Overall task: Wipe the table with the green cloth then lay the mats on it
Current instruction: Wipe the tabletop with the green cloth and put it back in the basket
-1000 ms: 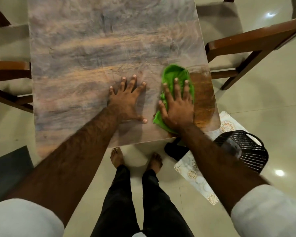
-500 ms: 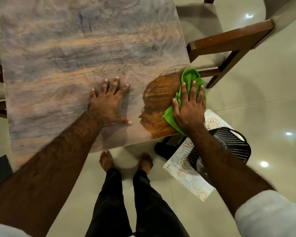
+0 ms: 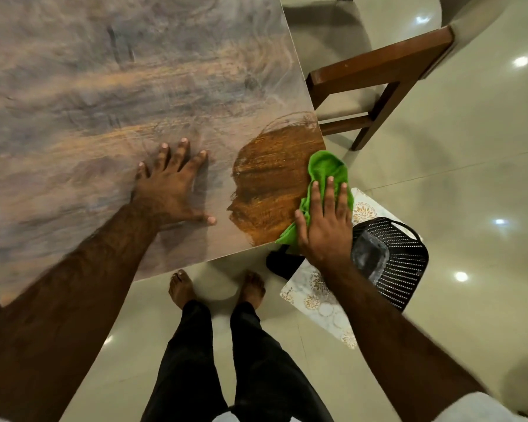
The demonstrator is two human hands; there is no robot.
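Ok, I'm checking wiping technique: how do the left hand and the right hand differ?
The left hand lies on the bare dusty wooden table, fingers spread; the right hand presses the crumpled green cloth, fingers closer together. The left hand sits well inside the table's edges; the right hand overhangs its near right corner. Both are flat, palm down.

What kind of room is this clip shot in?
Probably a home dining area: a dusty wooden table with a cushioned wooden chair beside it, on a glossy tiled floor.

Table (image 3: 104, 86) cut off top, left; mat (image 3: 317, 300) partly hidden under basket (image 3: 403, 263).
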